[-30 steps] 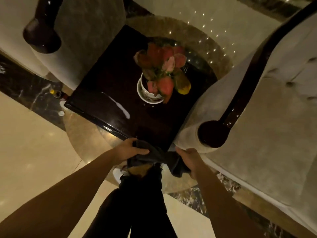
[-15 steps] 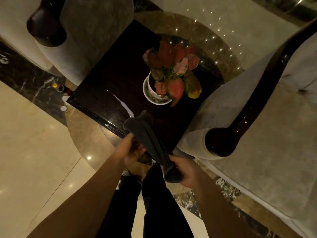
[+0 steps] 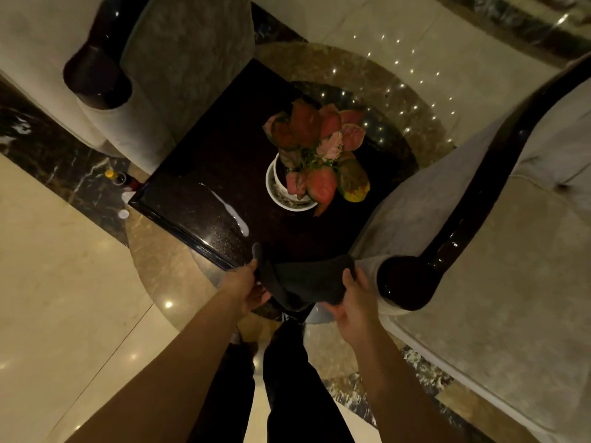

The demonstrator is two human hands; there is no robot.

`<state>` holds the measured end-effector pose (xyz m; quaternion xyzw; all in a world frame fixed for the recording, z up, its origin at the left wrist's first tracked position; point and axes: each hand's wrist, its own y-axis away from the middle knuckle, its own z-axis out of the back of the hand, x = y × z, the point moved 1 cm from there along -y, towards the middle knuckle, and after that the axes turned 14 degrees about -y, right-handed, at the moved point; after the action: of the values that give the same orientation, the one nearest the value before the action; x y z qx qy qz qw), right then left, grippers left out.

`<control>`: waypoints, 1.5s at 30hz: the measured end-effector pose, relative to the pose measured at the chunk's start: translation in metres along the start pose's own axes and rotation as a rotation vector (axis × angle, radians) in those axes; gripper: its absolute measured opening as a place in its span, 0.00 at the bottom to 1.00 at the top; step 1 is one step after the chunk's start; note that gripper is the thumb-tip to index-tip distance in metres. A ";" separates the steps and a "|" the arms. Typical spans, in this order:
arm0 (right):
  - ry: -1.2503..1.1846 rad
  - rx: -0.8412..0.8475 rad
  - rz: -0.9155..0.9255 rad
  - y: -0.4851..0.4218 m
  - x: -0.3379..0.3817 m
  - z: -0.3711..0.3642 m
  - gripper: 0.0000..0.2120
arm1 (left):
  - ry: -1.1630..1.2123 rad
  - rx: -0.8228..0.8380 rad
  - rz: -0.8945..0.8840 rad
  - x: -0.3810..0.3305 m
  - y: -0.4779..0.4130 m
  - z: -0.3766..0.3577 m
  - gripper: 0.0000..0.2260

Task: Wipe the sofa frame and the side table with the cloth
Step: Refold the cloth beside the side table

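Note:
A dark grey cloth (image 3: 303, 282) is stretched between my two hands over the near corner of the dark glossy side table (image 3: 204, 161). My left hand (image 3: 246, 287) grips its left end, and my right hand (image 3: 351, 292) grips its right end. The cloth sags in the middle. The sofa's dark polished wooden frame (image 3: 460, 225) curves along the right armrest and ends in a round knob just right of my right hand. A second dark frame knob (image 3: 96, 75) sits on the sofa at upper left.
A white pot with a red-leaved plant (image 3: 310, 158) stands on the table's middle. A pale streak (image 3: 227, 209) lies on the tabletop near the left edge. Small bottles (image 3: 118, 180) stand on the floor by the table's left corner. My dark-trousered legs (image 3: 287, 378) are below.
The cloth was bunched low, then raised upright in a roll. Now both hands have pulled it out sideways over the table's near corner.

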<state>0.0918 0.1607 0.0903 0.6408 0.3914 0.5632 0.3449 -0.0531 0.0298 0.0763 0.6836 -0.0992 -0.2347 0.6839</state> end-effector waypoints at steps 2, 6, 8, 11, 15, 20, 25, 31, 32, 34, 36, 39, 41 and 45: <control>-0.038 -0.005 0.013 0.003 0.006 -0.002 0.15 | -0.010 0.001 -0.064 -0.009 0.007 -0.005 0.09; -0.105 0.131 0.062 0.008 0.009 -0.004 0.16 | -0.063 0.288 -0.140 -0.020 0.019 -0.017 0.20; -0.179 0.228 0.090 0.015 0.006 -0.005 0.16 | -0.029 0.342 -0.243 -0.020 0.019 -0.021 0.15; -0.250 0.269 0.141 0.012 -0.007 0.007 0.13 | 0.077 0.312 -0.354 -0.010 0.010 -0.014 0.13; -0.264 0.115 0.153 -0.025 -0.050 0.030 0.14 | 0.121 0.221 -0.220 0.030 -0.048 0.006 0.16; -0.035 -0.193 0.077 -0.105 -0.115 0.051 0.18 | 0.104 -0.065 0.029 0.067 -0.137 0.034 0.19; 0.094 -0.142 0.122 -0.126 -0.145 0.073 0.17 | 0.279 0.168 0.061 0.089 -0.155 0.045 0.18; -0.062 -0.096 -0.210 -0.097 -0.182 0.093 0.39 | 0.339 0.328 0.086 0.098 -0.129 0.053 0.17; -0.070 -0.098 -0.264 -0.093 -0.183 0.094 0.42 | 0.306 0.287 0.040 0.096 -0.125 0.055 0.16; -0.065 -0.093 -0.315 -0.085 -0.179 0.097 0.44 | 0.118 0.095 -0.139 0.085 -0.118 0.060 0.11; -0.106 -0.128 -0.307 -0.080 -0.170 0.103 0.41 | -0.211 -0.134 -0.370 0.066 -0.109 0.063 0.05; -0.339 -0.047 -0.282 -0.083 -0.151 0.105 0.30 | -0.556 -0.194 -0.625 0.030 -0.096 0.045 0.02; -0.577 -0.045 -0.286 -0.090 -0.140 0.102 0.22 | -0.534 -0.029 -0.595 0.009 -0.094 0.019 0.03; -0.707 -0.313 -0.197 -0.104 -0.140 0.100 0.05 | -0.466 0.209 -0.575 -0.009 -0.111 -0.023 0.15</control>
<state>0.1712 0.0838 -0.0778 0.6941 0.2175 0.3248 0.6045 -0.0705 0.0595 -0.0325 0.6779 -0.0793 -0.5546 0.4759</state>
